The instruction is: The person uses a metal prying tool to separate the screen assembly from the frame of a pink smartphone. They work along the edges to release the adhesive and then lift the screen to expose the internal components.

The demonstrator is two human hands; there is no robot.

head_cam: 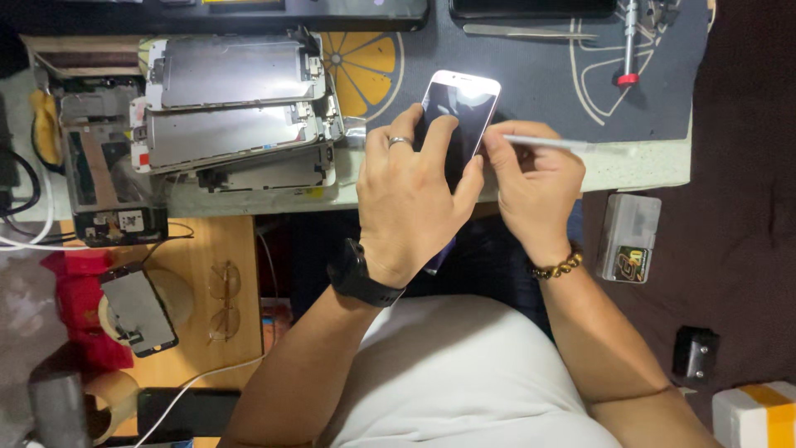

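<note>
My left hand [410,195] grips a white-framed smartphone [460,108] with a dark screen, holding it tilted above the table edge; a ring sits on one finger and a black watch on the wrist. My right hand [531,182] touches the phone's right side and pinches a thin white stick-like tool [547,143] that points to the right. A beaded bracelet is on the right wrist.
A stack of bare phone screen panels [236,108] lies left of the phone. A dark work mat [531,75] holds tweezers [531,33] and a red-tipped screwdriver [629,50]. A small box [628,239] lies right. Glasses [222,300] and another screen [137,309] rest on a wooden surface.
</note>
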